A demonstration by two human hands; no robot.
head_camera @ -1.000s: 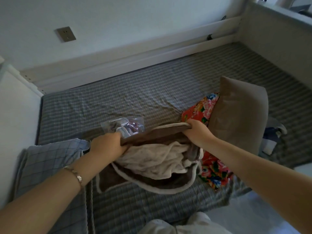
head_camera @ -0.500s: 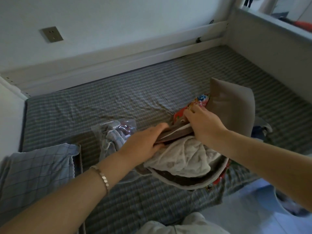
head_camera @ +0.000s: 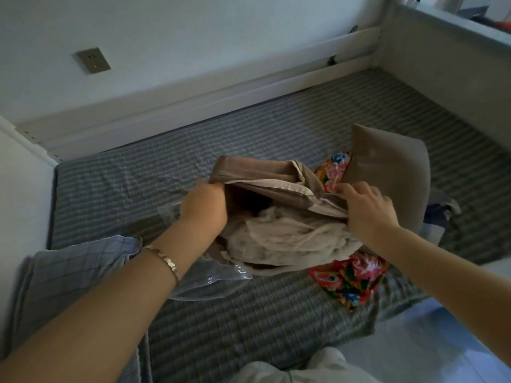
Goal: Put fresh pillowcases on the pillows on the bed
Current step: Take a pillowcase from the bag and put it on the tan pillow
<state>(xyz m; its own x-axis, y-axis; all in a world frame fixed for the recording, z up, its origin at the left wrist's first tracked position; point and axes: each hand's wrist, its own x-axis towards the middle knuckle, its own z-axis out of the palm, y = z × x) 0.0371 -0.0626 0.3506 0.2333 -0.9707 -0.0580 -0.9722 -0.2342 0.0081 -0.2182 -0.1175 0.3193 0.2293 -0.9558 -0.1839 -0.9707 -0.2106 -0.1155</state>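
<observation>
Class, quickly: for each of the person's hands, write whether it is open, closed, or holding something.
Left hand: closed, gripping the left side of the brown pillowcase opening.
Right hand: closed, gripping the same pillowcase's right side.

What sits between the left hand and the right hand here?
In the head view, the open mouth of the brown pillowcase spans from left hand to right hand, with the crumpled white pillow bunched inside.

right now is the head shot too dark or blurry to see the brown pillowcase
Head view: dim, brightest at the window ledge top right; the brown pillowcase gripped by the left hand and right hand is legible; the plaid cloth lower left smears near the edge; the bed rail bows slightly from the wide lens.
</observation>
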